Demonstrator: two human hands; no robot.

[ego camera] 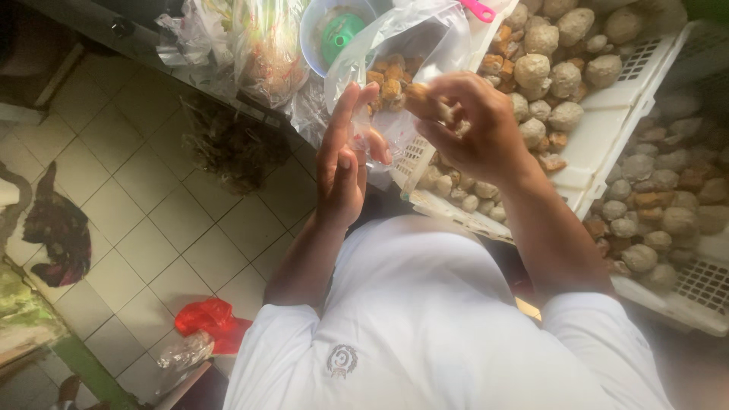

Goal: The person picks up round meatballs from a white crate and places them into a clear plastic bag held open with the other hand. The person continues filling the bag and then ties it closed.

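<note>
A white tray [607,114] of pale balls [566,76] lay just beyond the right hand. A clear bag [414,42] of fried cubes [391,83] hung between both hands. The left hand [342,163] pinched its edge; the right hand [474,129] gripped a brown piece [418,95].

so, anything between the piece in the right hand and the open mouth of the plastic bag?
Nothing visible. The right hand holds a brown fried piece right at the mouth of the clear plastic bag, which the left hand holds. Similar pieces already sit inside.
</note>
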